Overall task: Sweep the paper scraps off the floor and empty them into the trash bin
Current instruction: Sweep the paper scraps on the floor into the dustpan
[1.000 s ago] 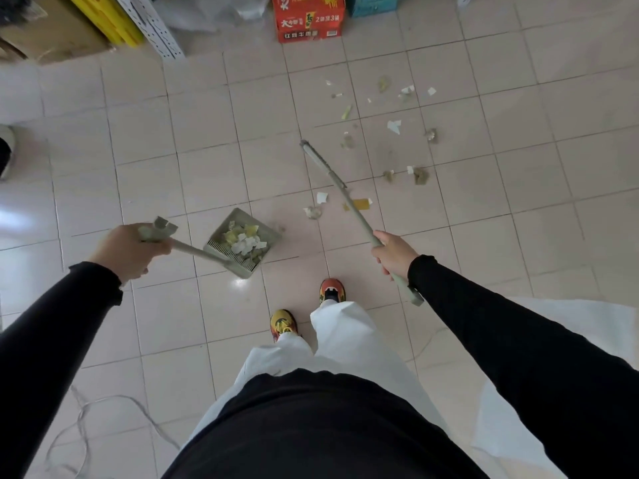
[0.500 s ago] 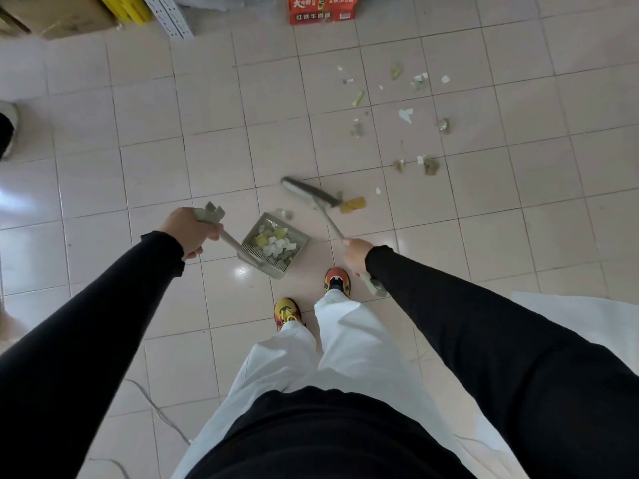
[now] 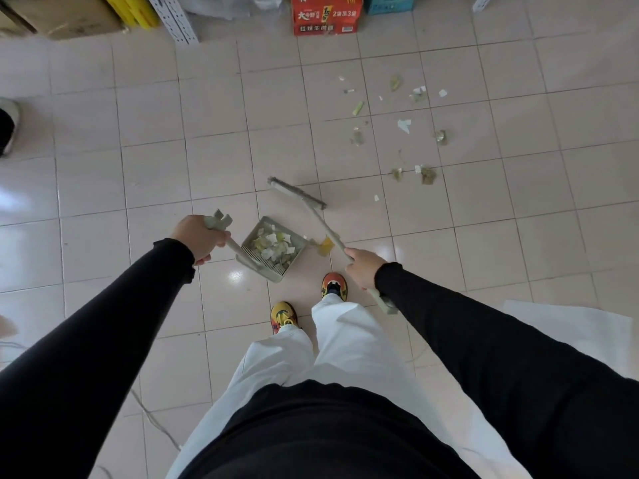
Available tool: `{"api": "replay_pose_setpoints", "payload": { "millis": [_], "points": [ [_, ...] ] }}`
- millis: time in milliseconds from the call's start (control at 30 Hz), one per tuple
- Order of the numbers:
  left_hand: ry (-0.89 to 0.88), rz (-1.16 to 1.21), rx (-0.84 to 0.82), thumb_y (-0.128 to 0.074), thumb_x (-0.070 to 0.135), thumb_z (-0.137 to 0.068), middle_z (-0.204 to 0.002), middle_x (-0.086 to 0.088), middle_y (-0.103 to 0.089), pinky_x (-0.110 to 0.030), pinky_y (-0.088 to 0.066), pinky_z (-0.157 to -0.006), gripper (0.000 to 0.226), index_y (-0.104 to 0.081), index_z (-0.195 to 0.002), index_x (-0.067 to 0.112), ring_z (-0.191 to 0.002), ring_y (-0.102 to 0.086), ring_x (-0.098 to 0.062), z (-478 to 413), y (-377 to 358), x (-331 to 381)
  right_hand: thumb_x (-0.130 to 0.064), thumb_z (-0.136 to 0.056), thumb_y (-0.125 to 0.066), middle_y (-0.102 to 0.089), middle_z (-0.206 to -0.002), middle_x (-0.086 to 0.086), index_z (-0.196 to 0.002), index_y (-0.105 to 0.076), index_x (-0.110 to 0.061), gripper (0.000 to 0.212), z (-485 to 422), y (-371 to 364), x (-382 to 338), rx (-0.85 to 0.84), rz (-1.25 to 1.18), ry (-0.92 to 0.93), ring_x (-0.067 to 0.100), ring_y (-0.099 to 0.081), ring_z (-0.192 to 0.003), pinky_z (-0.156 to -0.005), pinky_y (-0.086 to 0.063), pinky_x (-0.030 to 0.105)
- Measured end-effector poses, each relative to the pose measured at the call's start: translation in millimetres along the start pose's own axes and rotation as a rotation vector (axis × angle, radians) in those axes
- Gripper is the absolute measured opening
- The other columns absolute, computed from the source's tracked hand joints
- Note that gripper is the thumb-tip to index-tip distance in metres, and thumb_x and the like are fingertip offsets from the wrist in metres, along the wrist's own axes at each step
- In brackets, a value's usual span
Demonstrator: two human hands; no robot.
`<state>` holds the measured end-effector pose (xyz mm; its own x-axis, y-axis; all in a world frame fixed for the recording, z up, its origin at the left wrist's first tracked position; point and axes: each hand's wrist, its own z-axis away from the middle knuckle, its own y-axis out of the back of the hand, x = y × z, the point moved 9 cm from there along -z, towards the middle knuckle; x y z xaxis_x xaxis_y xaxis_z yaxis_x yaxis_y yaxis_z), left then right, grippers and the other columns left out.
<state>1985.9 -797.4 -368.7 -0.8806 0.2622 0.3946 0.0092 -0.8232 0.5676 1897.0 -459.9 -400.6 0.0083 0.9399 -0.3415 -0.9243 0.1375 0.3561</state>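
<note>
My left hand (image 3: pixel 198 239) grips the long handle of a pale green dustpan (image 3: pixel 276 270), which rests on the tiled floor just ahead of my feet and holds a heap of white and yellow paper scraps. My right hand (image 3: pixel 363 267) grips the shaft of a pale green broom (image 3: pixel 298 193); its brush head lies on the floor just beyond the pan. A yellow scrap (image 3: pixel 325 245) lies at the pan's right side. Several more paper scraps (image 3: pixel 404 125) are scattered on the tiles to the far right. No trash bin is in view.
A red carton (image 3: pixel 326 13), a brown cardboard box (image 3: pixel 65 15), yellow items and a white perforated rail (image 3: pixel 173 19) line the far edge. A white sheet (image 3: pixel 567 335) lies on the floor at right. A cable (image 3: pixel 152 420) trails at lower left. A shoe (image 3: pixel 8 126) shows at left.
The broom head has swung in from the scattered scraps to just beyond the dustpan, dragging scraps toward it. The dustpan and my left hand have shifted right, closer to my feet.
</note>
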Motion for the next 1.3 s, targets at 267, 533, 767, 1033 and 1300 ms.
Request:
{"api": "replay_pose_setpoints", "payload": {
  "millis": [267,533,767,1033,1300],
  "points": [
    [-0.022,-0.041,-0.008,-0.067,0.013,-0.084,-0.066,-0.007,-0.051,-0.029,-0.042,-0.051,0.007,-0.066,-0.089,0.009,-0.052,-0.048,-0.022,5.5,-2.8,-9.0,-0.009,-0.092,-0.039,-0.042,-0.072,0.006,-0.106,-0.051,-0.016,0.02,23.8,-41.8,2.1,-0.185,-0.196,0.025,0.015,-0.037,-0.041,-0.041,-0.035,0.023],
    [-0.07,-0.092,-0.025,-0.066,0.017,-0.085,-0.064,-0.004,-0.051,-0.027,-0.039,-0.048,0.01,-0.07,-0.094,0.017,-0.054,-0.049,-0.022,30.5,-5.3,-20.4,-0.012,-0.097,-0.04,-0.047,-0.072,0.002,-0.15,-0.035,-0.026,0.055,39.5,-4.2,41.9,0.003,-0.275,0.035,0.014,-0.038,-0.047,-0.038,-0.036,0.02],
    [-0.002,-0.046,0.051,-0.071,0.023,-0.082,-0.056,0.001,-0.05,-0.024,-0.039,-0.045,0.006,-0.074,-0.086,0.026,-0.046,-0.048,-0.02,77.4,-24.6,-24.4,-0.01,-0.096,-0.04,-0.051,-0.08,0.0,-0.153,-0.031,-0.023,0.06,14.7,72.1,93.4,0.048,-0.216,0.04,0.016,-0.043,-0.051,-0.033,-0.035,0.016],
    [0.124,0.058,0.089,-0.073,0.019,-0.083,-0.064,-0.008,-0.052,-0.021,-0.036,-0.042,0.012,-0.075,-0.094,0.023,-0.044,-0.045,-0.02,127.9,-104.0,-1.9,-0.017,-0.097,-0.039,-0.052,-0.091,-0.003,-0.153,-0.029,-0.028,0.058,3.4,136.1,167.0,0.003,-0.108,0.054,0.019,-0.049,-0.054,-0.044,-0.041,0.025],
    [0.271,0.317,0.17,-0.07,0.007,-0.082,-0.061,-0.001,-0.05,-0.02,-0.032,-0.04,0.01,-0.07,-0.092,0.007,-0.045,-0.038,-0.02,160.3,-183.0,1.7,-0.014,-0.097,-0.037,-0.055,-0.135,0.012,-0.152,-0.029,-0.025,0.057,-10.0,117.3,181.8,-0.027,0.362,0.099,0.03,-0.056,-0.104,-0.082,-0.046,0.033]
  ]
}}
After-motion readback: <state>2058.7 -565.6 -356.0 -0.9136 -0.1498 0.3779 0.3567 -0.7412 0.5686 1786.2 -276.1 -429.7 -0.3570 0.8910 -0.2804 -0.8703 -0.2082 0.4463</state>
